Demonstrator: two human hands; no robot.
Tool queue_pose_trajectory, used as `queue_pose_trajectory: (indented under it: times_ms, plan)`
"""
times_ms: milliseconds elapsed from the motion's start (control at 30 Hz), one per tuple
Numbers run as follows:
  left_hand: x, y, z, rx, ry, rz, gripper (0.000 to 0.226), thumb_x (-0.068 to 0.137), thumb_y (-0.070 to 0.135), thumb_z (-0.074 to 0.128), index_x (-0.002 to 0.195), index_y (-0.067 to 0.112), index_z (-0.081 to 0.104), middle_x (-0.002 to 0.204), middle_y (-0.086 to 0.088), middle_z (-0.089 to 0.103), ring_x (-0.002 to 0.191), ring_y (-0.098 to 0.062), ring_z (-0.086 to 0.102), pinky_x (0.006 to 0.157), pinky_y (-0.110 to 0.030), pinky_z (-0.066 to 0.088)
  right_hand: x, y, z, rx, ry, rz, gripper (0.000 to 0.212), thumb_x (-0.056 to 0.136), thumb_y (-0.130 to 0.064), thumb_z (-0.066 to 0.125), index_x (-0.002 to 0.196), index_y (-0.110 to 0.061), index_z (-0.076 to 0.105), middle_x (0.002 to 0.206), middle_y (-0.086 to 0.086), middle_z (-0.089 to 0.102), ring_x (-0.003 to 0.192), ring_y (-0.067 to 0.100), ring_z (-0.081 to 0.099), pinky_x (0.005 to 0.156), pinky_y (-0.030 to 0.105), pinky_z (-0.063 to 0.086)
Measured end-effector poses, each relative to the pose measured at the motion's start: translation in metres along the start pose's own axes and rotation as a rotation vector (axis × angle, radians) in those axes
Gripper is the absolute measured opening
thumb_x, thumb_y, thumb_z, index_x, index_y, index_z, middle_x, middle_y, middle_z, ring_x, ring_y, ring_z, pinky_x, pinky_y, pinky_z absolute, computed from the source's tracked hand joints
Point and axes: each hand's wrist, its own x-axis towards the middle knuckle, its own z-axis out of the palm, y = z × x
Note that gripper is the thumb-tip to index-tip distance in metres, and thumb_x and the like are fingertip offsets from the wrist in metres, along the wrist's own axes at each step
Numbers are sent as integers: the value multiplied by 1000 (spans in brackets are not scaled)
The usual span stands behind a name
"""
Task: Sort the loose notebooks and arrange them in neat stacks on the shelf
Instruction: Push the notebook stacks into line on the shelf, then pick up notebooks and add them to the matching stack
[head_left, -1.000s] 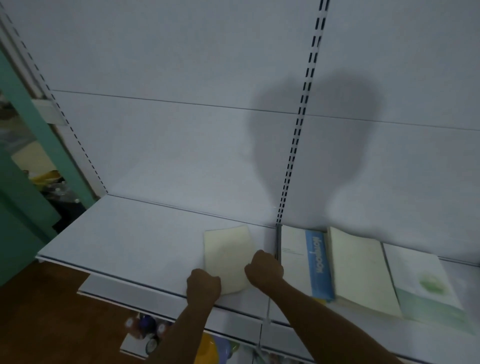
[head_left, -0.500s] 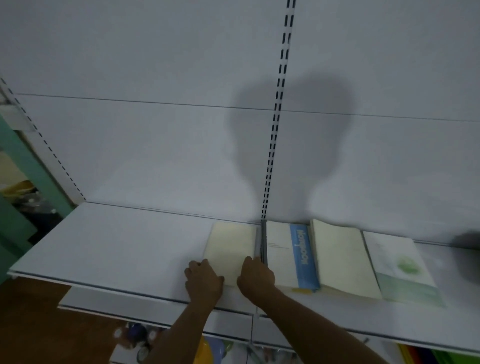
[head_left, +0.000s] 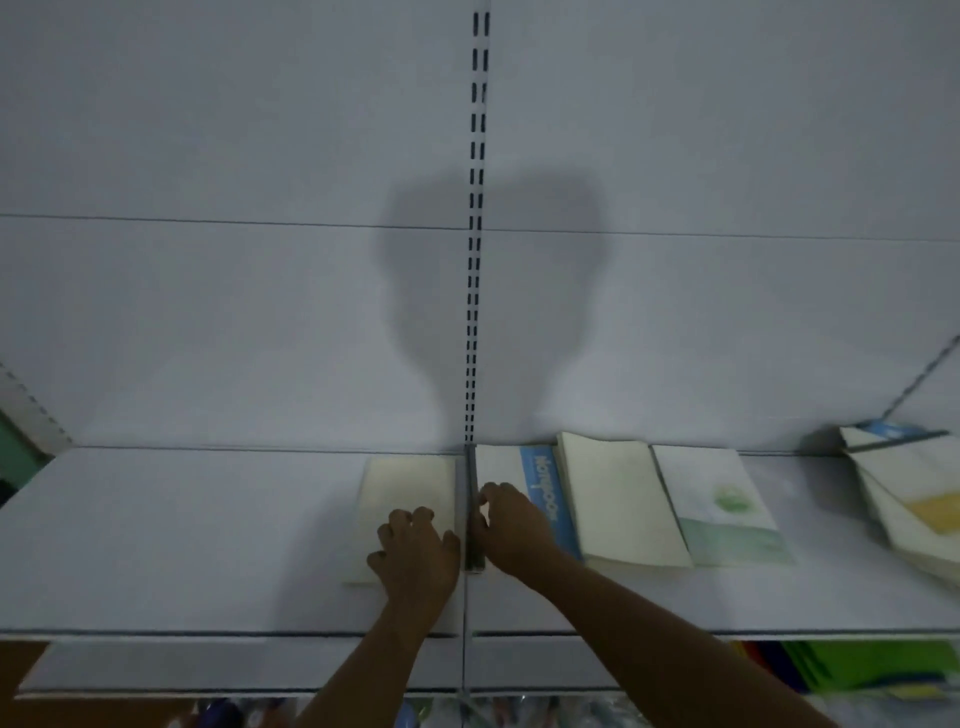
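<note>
A cream notebook (head_left: 410, 483) lies flat on the white shelf (head_left: 182, 519), just left of a grey divider (head_left: 470, 467). My left hand (head_left: 415, 551) rests palm down on its near right corner, fingers curled. My right hand (head_left: 514, 525) is across the divider, its curled fingers on the left edge of a white notebook with a blue band (head_left: 540, 467). Right of that lie a thick cream stack (head_left: 618, 504) and a green-and-white notebook (head_left: 722, 499). A loose, slanted pile of notebooks (head_left: 909, 493) sits at the far right.
The white back panel rises straight behind the shelf, with a slotted upright above the divider. A lower shelf (head_left: 156, 670) juts out below, and green and coloured items (head_left: 857, 670) sit under it at the right. The shelf left of the cream notebook is bare.
The cream notebook has been pushed back and right until it lies square beside the divider. My right hand has left it and crossed the divider onto the blue-banded notebook. The view has swung right.
</note>
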Motion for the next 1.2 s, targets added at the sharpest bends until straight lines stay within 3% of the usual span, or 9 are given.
queue_pose_trajectory:
  times_ms: [267, 467, 667, 867, 1033, 1200]
  plan:
    - [-13, 113, 9, -243, -85, 258, 37, 90, 35, 54, 122, 16, 56, 121, -9, 56, 112, -26, 55, 92, -40, 48, -13, 94, -100, -84, 204, 194, 31, 93, -34, 46, 117, -17, 55, 115, 5, 58, 107, 23, 57, 88, 31, 44]
    - [-45, 203, 21, -159, -267, 474, 45, 87, 46, 55, 123, 20, 54, 125, -4, 53, 115, -22, 52, 95, -38, 47, -40, 186, -177, -344, 342, 328, 42, 92, -44, 41, 122, -17, 53, 115, 5, 59, 107, 24, 55, 88, 36, 45]
    - [-88, 282, 49, -127, -348, 558, 48, 86, 48, 55, 126, 21, 53, 126, -4, 55, 116, -21, 54, 97, -36, 47, -83, 283, -233, -391, 401, 550, 42, 91, -42, 42, 122, -15, 52, 117, 8, 58, 111, 27, 53, 90, 37, 42]
    - [-131, 347, 96, -139, -403, 583, 44, 91, 43, 51, 127, 18, 52, 126, -3, 55, 115, -19, 54, 95, -30, 46, -122, 362, -264, -215, 439, 783, 36, 93, -40, 44, 113, -11, 50, 116, 10, 57, 111, 29, 55, 87, 36, 43]
    - [-160, 388, 131, -176, -400, 567, 35, 90, 37, 53, 118, 17, 56, 116, -4, 60, 104, -19, 58, 89, -31, 50, -138, 416, -278, 21, 466, 975, 58, 92, -54, 43, 119, -4, 53, 117, 10, 61, 109, 30, 59, 89, 37, 46]
    - [-171, 391, 148, -196, -369, 559, 24, 88, 36, 54, 106, 20, 59, 106, 1, 62, 95, -15, 60, 82, -28, 49, -127, 426, -277, 32, 428, 1022, 66, 81, -62, 56, 118, -7, 59, 114, 8, 62, 106, 27, 60, 87, 36, 50]
